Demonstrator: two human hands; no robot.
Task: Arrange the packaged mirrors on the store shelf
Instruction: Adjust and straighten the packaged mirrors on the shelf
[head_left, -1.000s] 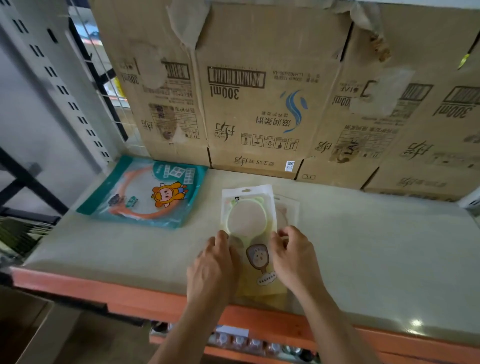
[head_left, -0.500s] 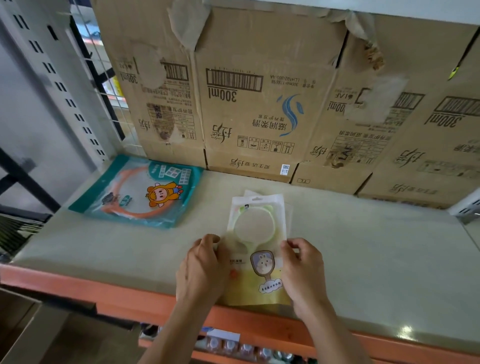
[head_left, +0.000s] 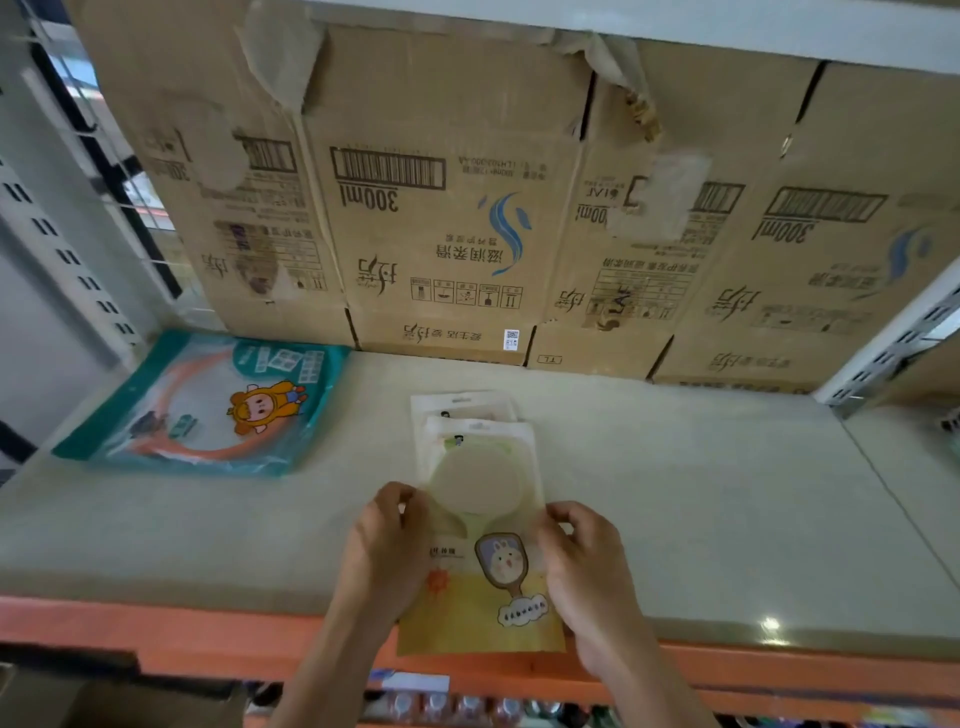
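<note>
A packaged hand mirror (head_left: 480, 525), with a pale green round frame and a rabbit drawing on yellow card, lies on top of a small stack on the grey shelf board (head_left: 701, 509). Its lower end hangs over the shelf's orange front edge. The white top of a second package (head_left: 462, 402) peeks out behind it. My left hand (head_left: 387, 551) pinches the top package's left edge. Along the right edge, my right hand (head_left: 587, 571) pinches it with curled fingers.
A larger teal package (head_left: 208, 402) with an orange ring and a cartoon figure lies at the shelf's back left. Cardboard boxes (head_left: 441, 218) line the back. A white slotted upright (head_left: 893, 348) stands at the right, and bottles show on the shelf below.
Both hands have drawn the top mirror package toward the front edge, so more of the package beneath shows. The camera has moved closer.
</note>
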